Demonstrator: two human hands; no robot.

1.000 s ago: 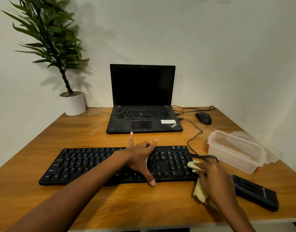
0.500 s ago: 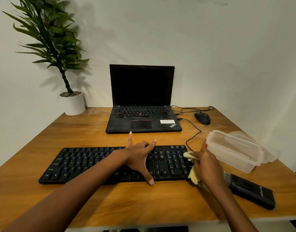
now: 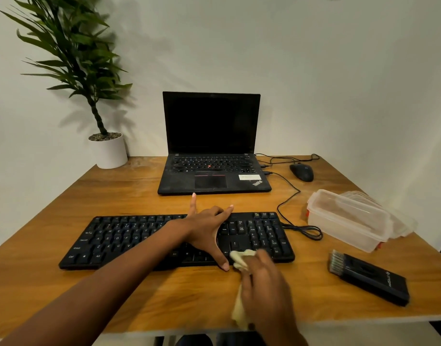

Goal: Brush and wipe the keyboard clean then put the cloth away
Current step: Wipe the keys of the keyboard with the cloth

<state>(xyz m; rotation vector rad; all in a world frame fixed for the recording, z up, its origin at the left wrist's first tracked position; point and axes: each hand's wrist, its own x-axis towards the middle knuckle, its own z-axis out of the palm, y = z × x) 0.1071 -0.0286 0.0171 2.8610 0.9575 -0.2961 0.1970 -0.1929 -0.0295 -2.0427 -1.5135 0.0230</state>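
Note:
A black keyboard [image 3: 129,239] lies across the wooden desk [image 3: 119,193] in front of me. My left hand [image 3: 207,229] rests on its middle-right keys with the fingers spread straight and the thumb over the front edge. My right hand [image 3: 264,283] grips a pale yellow cloth [image 3: 240,259] and holds its bunched end against the keyboard's front edge, by the arrow keys and close to my left thumb. The cloth's tail hangs below my palm. A black brush tool [image 3: 369,278] lies on the desk to the right.
An open black laptop [image 3: 212,146] stands behind the keyboard. A black mouse [image 3: 301,172] and cables lie at the back right. A clear plastic container [image 3: 349,218] with its lid beside it sits right of the keyboard. A potted plant [image 3: 109,151] stands at the back left.
My right hand has moved left with the cloth, from the keyboard's right end to its front edge near the arrow keys. My left hand has stayed in place.

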